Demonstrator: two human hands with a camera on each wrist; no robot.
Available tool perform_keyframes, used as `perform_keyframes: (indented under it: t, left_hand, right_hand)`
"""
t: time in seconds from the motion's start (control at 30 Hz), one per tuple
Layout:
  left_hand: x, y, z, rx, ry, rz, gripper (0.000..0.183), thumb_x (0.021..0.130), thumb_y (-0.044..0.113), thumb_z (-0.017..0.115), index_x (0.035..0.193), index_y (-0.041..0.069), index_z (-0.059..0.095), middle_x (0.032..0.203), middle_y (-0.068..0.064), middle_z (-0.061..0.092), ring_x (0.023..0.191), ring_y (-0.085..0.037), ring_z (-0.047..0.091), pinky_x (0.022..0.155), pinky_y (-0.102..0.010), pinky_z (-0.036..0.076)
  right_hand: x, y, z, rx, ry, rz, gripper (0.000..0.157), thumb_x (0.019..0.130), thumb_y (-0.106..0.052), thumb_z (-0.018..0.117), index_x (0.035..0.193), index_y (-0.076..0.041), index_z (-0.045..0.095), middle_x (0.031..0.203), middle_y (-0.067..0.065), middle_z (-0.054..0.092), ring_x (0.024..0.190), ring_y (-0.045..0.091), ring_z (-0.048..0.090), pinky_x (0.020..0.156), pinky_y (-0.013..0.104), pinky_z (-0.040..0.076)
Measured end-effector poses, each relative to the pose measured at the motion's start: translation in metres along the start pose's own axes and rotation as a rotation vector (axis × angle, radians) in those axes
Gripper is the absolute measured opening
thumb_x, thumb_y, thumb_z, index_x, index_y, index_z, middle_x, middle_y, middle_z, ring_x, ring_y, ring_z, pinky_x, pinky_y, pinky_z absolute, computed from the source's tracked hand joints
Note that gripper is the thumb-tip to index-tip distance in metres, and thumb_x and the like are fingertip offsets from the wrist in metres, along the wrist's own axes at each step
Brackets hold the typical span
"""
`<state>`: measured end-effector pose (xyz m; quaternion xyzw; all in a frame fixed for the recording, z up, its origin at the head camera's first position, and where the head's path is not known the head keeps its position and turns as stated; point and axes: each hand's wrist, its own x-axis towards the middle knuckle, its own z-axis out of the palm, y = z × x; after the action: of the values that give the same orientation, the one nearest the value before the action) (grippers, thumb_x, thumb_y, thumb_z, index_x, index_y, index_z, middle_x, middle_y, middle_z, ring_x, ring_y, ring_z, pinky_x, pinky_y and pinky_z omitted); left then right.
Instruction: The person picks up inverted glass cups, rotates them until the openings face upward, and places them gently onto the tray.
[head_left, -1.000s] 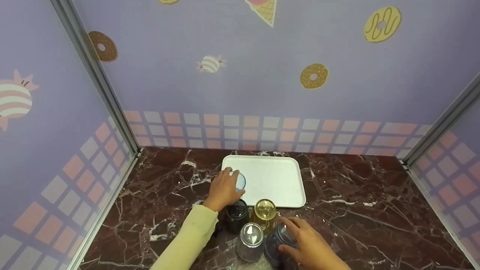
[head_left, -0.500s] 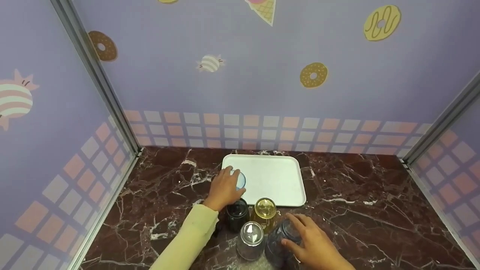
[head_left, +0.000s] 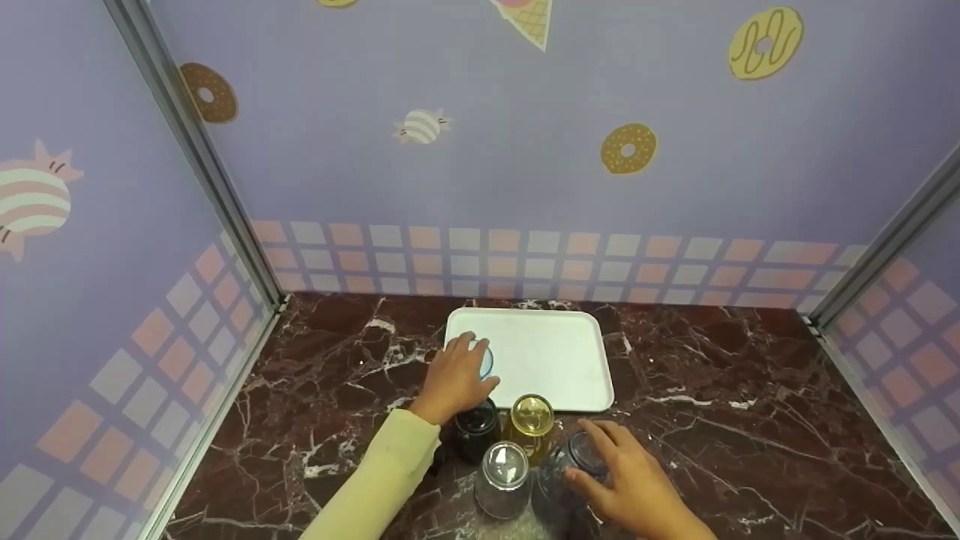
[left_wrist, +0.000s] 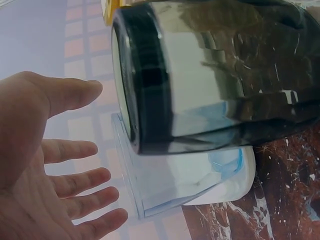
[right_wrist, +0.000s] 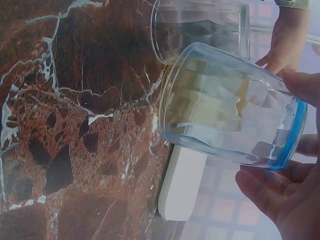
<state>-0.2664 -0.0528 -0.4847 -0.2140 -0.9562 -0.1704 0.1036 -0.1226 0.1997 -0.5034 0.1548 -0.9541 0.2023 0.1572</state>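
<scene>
- Left hand [head_left: 452,380]: fingers hanging loosely spread, holding nothing; one pale-blue glass [head_left: 487,363] standing just beside them on one white tray [head_left: 555,356].
- Right hand [head_left: 631,484]: fingers gripping one tilting blue glass [right_wrist: 215,107].
- Between both hands' fingers: one dark glass [head_left: 478,435], one yellow glass [head_left: 532,418], one clear glass [head_left: 503,481] standing.

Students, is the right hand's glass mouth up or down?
Mouth down: the right wrist view shows the glass, wider rim towards the tabletop, blue base by the right hand.
</scene>
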Motion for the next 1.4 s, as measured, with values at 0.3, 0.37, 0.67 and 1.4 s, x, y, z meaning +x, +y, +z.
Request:
perform_keyframes:
  t: [0.3,0.37,0.67,1.4]
  left_hand:
    - [-0.003,0.005,-0.004,-0.01,-0.018,0.026,0.059,0.083,0.034,0.072,0.13,0.003,0.057,0.132,-0.019,0.055,0.12,-0.037,0.054,0.099,-0.05,0.046]
    - [-0.004,0.006,-0.006,-0.013,-0.015,0.035,0.059,0.083,0.035,0.072,0.131,0.003,0.056,0.132,-0.019,0.055,0.12,-0.037,0.054,0.099,-0.05,0.046]
    - [-0.013,0.013,-0.01,-0.005,-0.026,0.068,0.057,0.085,0.036,0.071,0.132,0.008,0.055,0.13,-0.016,0.056,0.12,-0.034,0.054,0.092,-0.05,0.05]
    - [-0.022,0.018,-0.021,0.012,-0.07,0.16,0.056,0.087,0.038,0.069,0.133,0.009,0.056,0.129,-0.012,0.057,0.121,-0.029,0.054,0.094,-0.046,0.05]
  right_hand:
    - [0.002,0.0,-0.003,-0.002,0.039,0.001,0.067,0.081,-0.051,0.072,0.135,-0.015,0.055,0.123,0.005,0.059,0.104,0.02,0.063,0.087,0.042,0.054]
    - [0.003,0.001,-0.003,-0.008,0.061,-0.014,0.066,0.081,-0.049,0.072,0.134,-0.014,0.056,0.121,0.005,0.059,0.107,0.021,0.062,0.087,0.042,0.054]
    - [0.003,0.002,-0.008,-0.009,0.116,-0.023,0.065,0.08,-0.045,0.076,0.133,-0.012,0.057,0.12,0.004,0.059,0.1,0.015,0.062,0.084,0.041,0.054]
    - [0.005,0.0,-0.011,-0.006,0.224,-0.098,0.064,0.076,-0.04,0.08,0.129,-0.01,0.059,0.12,0.007,0.059,0.107,0.02,0.061,0.08,0.042,0.054]
